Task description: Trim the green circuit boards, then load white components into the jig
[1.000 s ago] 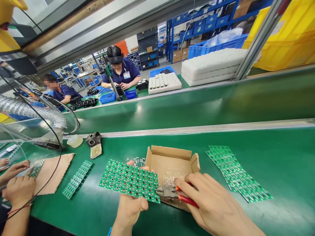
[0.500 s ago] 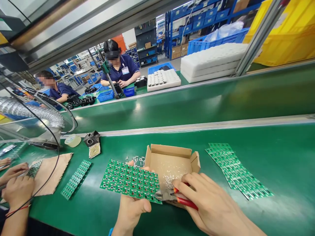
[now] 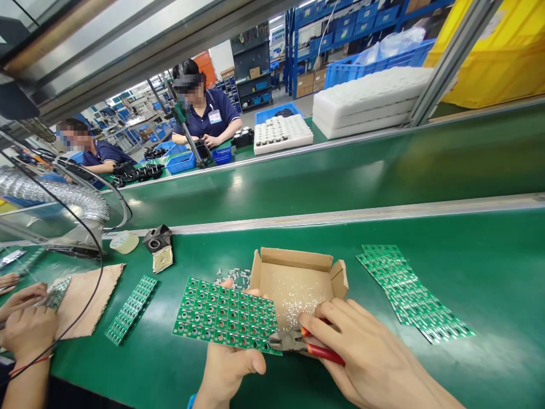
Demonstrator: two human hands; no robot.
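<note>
A green circuit board panel [image 3: 225, 315] with rows of round holes is held tilted by my left hand [image 3: 230, 369]. My left fingers go behind the panel, partly hidden, and the thumb sticks out below it. In my right hand [image 3: 353, 341] are red-handled diagonal cutters [image 3: 304, 342]. Their jaws meet the panel's lower right corner; whether they grip anything there is too small to tell. Just behind both hands lies an open cardboard box [image 3: 293, 278], with many tiny clipped bits on its bottom. Small metal parts [image 3: 238, 278] are scattered left of the box.
Overlapping board panels [image 3: 413, 289] lie to the right, another panel [image 3: 131, 309] to the left. A co-worker's hands [image 3: 32, 318] work over a tan cloth [image 3: 89, 301] at far left. Tape roll [image 3: 124, 242] and black stand [image 3: 158, 241] sit near the rail.
The view has shifted very slightly. Both hands, the panel and the cutters keep nearly the same position, with the jaws still at the panel's lower right corner.
</note>
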